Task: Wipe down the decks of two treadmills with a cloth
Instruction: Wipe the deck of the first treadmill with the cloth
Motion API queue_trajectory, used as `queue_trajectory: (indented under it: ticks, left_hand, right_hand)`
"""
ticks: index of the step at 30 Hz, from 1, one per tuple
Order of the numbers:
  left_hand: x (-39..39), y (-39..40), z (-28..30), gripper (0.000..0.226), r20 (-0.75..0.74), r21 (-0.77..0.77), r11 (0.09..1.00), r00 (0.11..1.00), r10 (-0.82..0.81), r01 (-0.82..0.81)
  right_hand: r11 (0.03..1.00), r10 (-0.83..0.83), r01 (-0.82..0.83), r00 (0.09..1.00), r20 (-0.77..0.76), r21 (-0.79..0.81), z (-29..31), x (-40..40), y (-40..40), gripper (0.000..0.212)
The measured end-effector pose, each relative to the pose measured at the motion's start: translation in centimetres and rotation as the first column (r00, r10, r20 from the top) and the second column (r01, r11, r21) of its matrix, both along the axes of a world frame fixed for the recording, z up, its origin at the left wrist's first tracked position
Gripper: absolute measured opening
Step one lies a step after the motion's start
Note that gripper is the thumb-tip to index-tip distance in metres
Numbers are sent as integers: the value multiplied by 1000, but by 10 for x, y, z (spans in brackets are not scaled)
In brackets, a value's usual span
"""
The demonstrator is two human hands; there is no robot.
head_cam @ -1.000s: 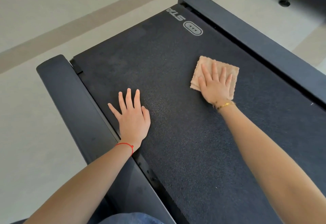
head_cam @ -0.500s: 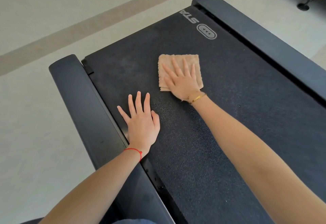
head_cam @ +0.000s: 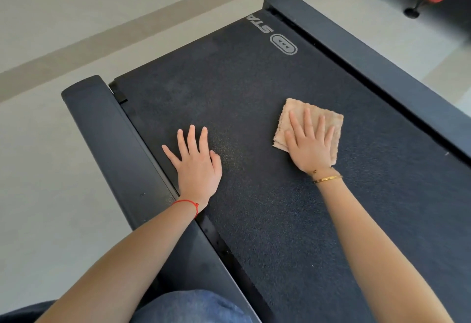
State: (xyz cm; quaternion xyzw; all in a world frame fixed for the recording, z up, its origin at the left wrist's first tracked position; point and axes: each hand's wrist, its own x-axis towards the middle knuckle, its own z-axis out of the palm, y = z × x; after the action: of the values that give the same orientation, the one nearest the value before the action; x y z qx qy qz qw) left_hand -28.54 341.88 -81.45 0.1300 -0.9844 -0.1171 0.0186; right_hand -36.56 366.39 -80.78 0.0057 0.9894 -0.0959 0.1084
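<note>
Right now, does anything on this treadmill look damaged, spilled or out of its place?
Nothing stands out. The right hand presses the folded tan cloth flat on the black treadmill belt, and the left hand rests flat beside the left side rail. The belt looks whole and dry.

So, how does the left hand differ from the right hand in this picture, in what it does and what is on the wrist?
The left hand rests flat on the bare treadmill belt near the side rail; the right hand presses flat on the beige cloth, nearer the middle. The left wrist has a red string; the right wrist has a gold bracelet. Both hands lie palm down with straight fingers.
</note>
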Motion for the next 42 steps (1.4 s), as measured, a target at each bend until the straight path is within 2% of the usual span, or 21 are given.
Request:
queue_trajectory:
  ticks: [2,7,11,13,15,18,21,23,28,31,33,37,40,42]
  left_hand:
    - [0,0,0,57,1,-1,1000,1000,0,0]
    - [2,1,1,58,16,-11,1000,1000,-10,10]
    - [3,0,1,57,15,-9,1000,1000,-24,24]
    - [3,-1,1,57,16,-1,1000,1000,-27,27]
    - [4,-1,0,58,24,-11,999,999,-36,36]
    - [5,-1,1,58,38,-10,999,998,-48,49]
    - [4,-2,0,58,54,-32,998,998,-45,47]
    - [4,-2,-1,58,59,-37,998,997,-45,47]
    - [4,0,0,57,78,-64,996,995,-56,61]
    - [5,-1,-1,57,76,-56,997,996,-56,60]
    - [5,-1,-2,56,71,-47,997,996,-55,59]
    - [6,1,-1,56,64,-40,998,997,-50,52]
    - [8,2,1,56,65,-41,998,997,-53,55]
    - [9,2,2,55,60,-33,998,997,-54,56]
  right_hand:
    - [998,65,-65,998,-5,14,1,18,-11,56]
    - [936,353,-351,935,-28,36,5,98,-31,57]
    - [842,539,-537,841,-36,59,4,142,-13,55]
    - [828,561,-559,827,-43,49,7,146,4,54]
    - [877,479,-477,877,-41,56,9,142,18,54]
    - [970,239,-238,971,-10,55,9,126,19,55]
    - [999,35,-35,999,5,41,5,114,-8,55]
    - [999,27,-27,1000,12,34,4,121,-26,56]
    - [936,352,-351,935,-36,24,3,173,-32,54]
    - [924,381,-381,924,-40,8,3,188,-8,54]
    - [953,303,-303,952,-42,9,4,188,13,54]
    - [999,45,-45,999,13,-11,7,156,43,54]
    - [990,-142,143,989,51,-14,7,121,33,55]
    - [978,-207,208,977,48,-9,7,110,18,55]
